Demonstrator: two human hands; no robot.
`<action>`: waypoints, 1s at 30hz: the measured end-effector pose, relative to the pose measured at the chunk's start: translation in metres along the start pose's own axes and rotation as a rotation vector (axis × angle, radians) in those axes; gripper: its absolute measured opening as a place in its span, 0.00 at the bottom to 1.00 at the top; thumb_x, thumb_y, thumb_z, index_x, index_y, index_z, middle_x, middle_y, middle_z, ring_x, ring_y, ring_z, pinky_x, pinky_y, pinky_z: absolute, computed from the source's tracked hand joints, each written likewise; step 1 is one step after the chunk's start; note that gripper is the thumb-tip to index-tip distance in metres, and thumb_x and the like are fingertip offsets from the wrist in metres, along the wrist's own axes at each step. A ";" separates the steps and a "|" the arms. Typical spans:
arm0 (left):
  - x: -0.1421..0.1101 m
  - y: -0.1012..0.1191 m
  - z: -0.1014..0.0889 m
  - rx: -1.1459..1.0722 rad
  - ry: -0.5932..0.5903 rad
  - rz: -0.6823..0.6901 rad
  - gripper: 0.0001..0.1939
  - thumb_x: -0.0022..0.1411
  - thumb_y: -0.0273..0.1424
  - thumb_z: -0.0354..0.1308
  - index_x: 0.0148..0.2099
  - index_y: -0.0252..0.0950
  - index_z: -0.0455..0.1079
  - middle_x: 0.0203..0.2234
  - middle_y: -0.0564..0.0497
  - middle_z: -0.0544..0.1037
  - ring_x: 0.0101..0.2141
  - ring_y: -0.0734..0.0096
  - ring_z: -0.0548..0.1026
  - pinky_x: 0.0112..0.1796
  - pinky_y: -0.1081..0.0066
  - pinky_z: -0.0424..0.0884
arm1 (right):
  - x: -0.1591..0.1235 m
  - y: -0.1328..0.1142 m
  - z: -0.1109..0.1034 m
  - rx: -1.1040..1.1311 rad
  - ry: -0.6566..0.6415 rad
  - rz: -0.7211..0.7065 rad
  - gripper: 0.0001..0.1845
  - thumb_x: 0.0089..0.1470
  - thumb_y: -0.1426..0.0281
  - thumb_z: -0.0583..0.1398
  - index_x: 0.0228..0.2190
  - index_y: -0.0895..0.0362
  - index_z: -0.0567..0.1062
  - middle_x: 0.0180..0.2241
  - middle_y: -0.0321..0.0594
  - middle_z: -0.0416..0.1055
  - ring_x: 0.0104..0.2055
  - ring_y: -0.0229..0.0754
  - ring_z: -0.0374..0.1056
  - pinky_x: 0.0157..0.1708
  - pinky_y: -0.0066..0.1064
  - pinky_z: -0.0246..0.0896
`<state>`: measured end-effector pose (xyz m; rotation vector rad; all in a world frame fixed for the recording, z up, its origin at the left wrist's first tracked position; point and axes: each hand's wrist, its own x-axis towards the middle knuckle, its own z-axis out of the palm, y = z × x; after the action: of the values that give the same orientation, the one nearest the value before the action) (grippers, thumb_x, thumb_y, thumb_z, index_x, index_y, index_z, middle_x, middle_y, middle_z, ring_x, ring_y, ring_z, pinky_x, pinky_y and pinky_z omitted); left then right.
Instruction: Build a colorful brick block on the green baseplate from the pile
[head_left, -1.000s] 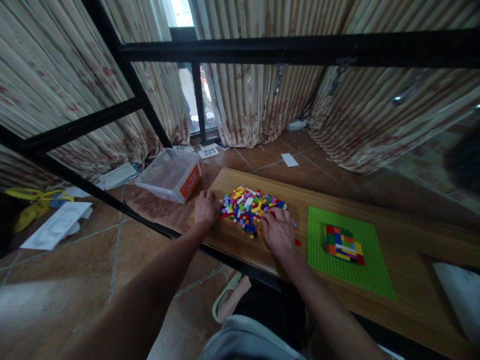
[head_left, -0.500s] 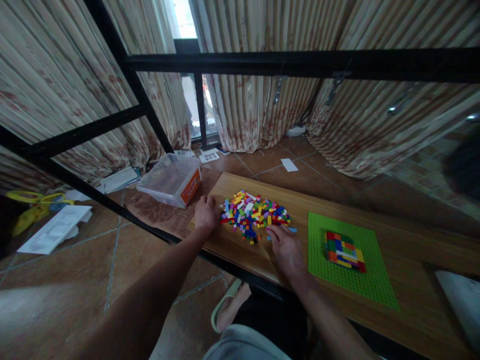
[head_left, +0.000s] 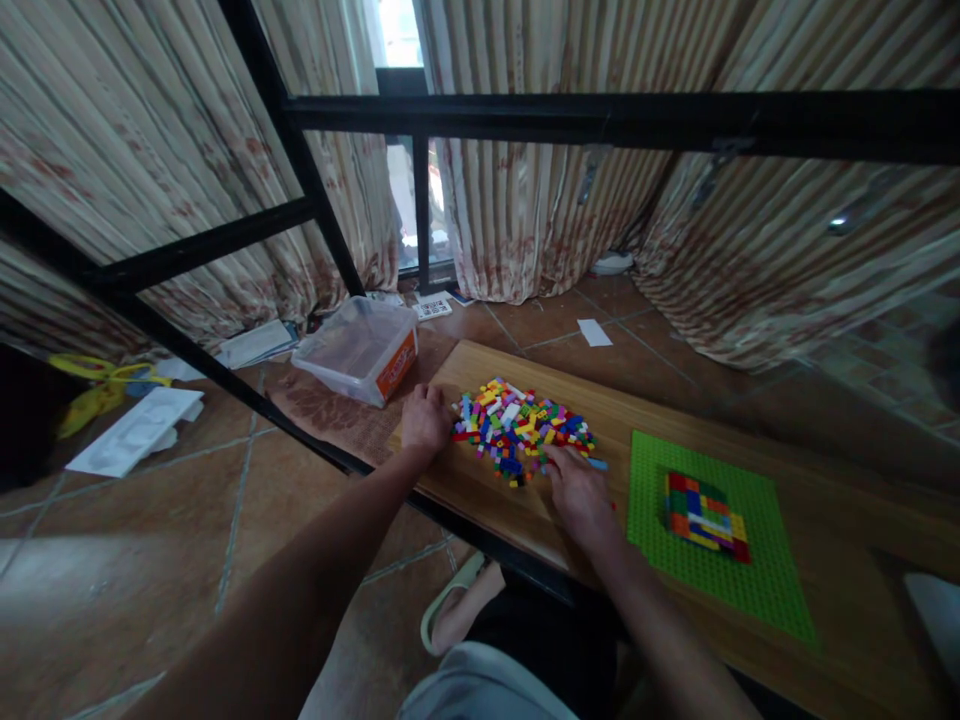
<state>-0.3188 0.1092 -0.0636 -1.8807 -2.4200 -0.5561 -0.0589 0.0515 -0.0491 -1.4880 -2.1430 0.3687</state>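
A heap of loose, many-coloured toy bricks (head_left: 517,420) lies on the wooden tabletop. At the heap's left edge, my left hand (head_left: 425,417) rests on the wood, fingers curled in; whatever they may hold is hidden. My right hand (head_left: 576,487) touches the heap's near right side. Its thumb and fingers are drawn together at the bricks, and I cannot make out what is between them. A light-blue brick (head_left: 598,464) lies just beyond this hand. To the right, a green baseplate (head_left: 757,590) bears a flat, multicoloured block of joined bricks (head_left: 705,518).
A clear plastic box (head_left: 360,345) with an orange label stands past the table's left end. A black metal frame (head_left: 570,115) crosses in front of striped curtains (head_left: 540,210). A white tray-like piece (head_left: 135,430) and a yellow object (head_left: 97,395) lie on the tiled floor at left.
The view has swung slightly left, so everything sits further right. My right hand has shifted a little at the heap's edge; a small red brick now shows beside it. My left hand stays by the heap.
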 end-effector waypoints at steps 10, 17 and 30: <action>0.000 0.000 0.000 -0.001 -0.012 -0.010 0.15 0.61 0.25 0.49 0.48 0.36 0.71 0.44 0.43 0.71 0.46 0.59 0.71 0.48 0.63 0.67 | -0.008 0.001 -0.010 0.263 0.140 0.154 0.14 0.58 0.67 0.53 0.38 0.55 0.77 0.38 0.44 0.78 0.39 0.46 0.73 0.42 0.38 0.65; 0.000 0.001 -0.002 0.002 -0.015 -0.004 0.14 0.61 0.24 0.49 0.47 0.35 0.71 0.43 0.42 0.71 0.46 0.59 0.71 0.48 0.63 0.67 | -0.013 0.006 -0.006 0.346 0.153 0.222 0.15 0.58 0.64 0.53 0.40 0.57 0.76 0.38 0.45 0.77 0.39 0.46 0.73 0.41 0.38 0.65; -0.001 0.002 -0.003 0.013 -0.006 -0.010 0.14 0.62 0.25 0.48 0.47 0.36 0.71 0.44 0.42 0.72 0.46 0.59 0.71 0.47 0.63 0.67 | 0.002 0.005 0.000 0.097 0.063 -0.056 0.16 0.60 0.70 0.51 0.37 0.57 0.79 0.36 0.44 0.75 0.38 0.44 0.70 0.41 0.36 0.65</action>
<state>-0.3167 0.1075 -0.0604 -1.8696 -2.4324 -0.5349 -0.0556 0.0553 -0.0514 -1.3649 -2.0820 0.3948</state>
